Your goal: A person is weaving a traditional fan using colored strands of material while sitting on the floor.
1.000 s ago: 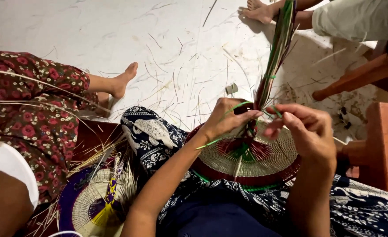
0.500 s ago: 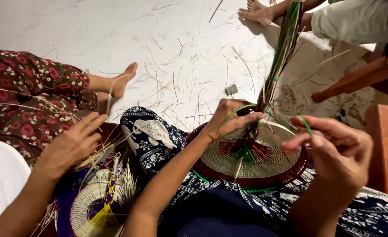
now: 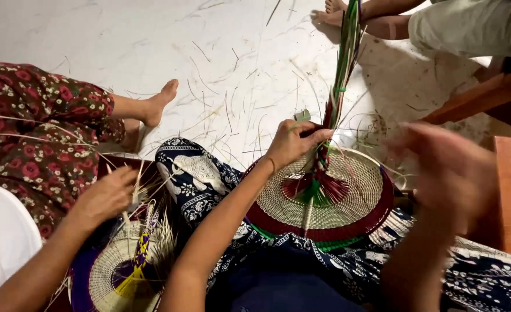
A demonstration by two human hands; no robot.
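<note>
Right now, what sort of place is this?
Likely a home or small workshop for hand-weaving: people sit on a pale floor strewn with loose fibres, and a woven disc rests on a lap.

The round woven fan [image 3: 348, 190] is straw yellow with a dark red rim, a green edge and a red and green middle. The tall strips [image 3: 341, 69] are green and red. The lap cloth [image 3: 197, 179] is dark blue with white patterns. The left trousers [image 3: 36, 133] are dark with red flowers.
</note>
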